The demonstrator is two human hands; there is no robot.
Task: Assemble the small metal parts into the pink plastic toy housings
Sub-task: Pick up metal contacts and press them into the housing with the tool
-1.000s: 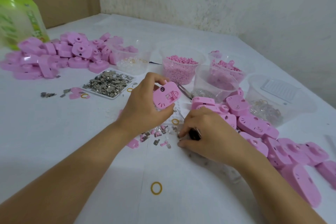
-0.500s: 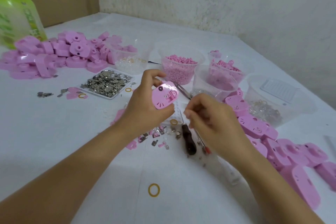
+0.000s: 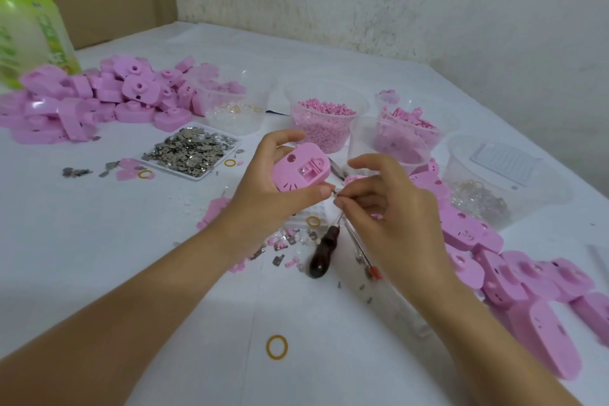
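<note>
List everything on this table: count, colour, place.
held housing: one, pink, in left hand
housing pile: many, pink, far left
housing row: many, pink, right side
metal parts: heap, silver, in white tray
tubs: five, clear, back centre to right
dark-handled tool: one, brown, centre
rubber bands: at least four loose, yellow, scattered
bottle: one, green, far left
left hand: one, gripping held housing
right hand: one, pinching small metal part

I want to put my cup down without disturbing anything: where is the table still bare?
Bare cloth lies at the near left, this side of the tray of metal parts, and at the back, between the tubs and the wall. Crowded: the middle around the screwdriver, and the right, where pink housings lie.
</note>
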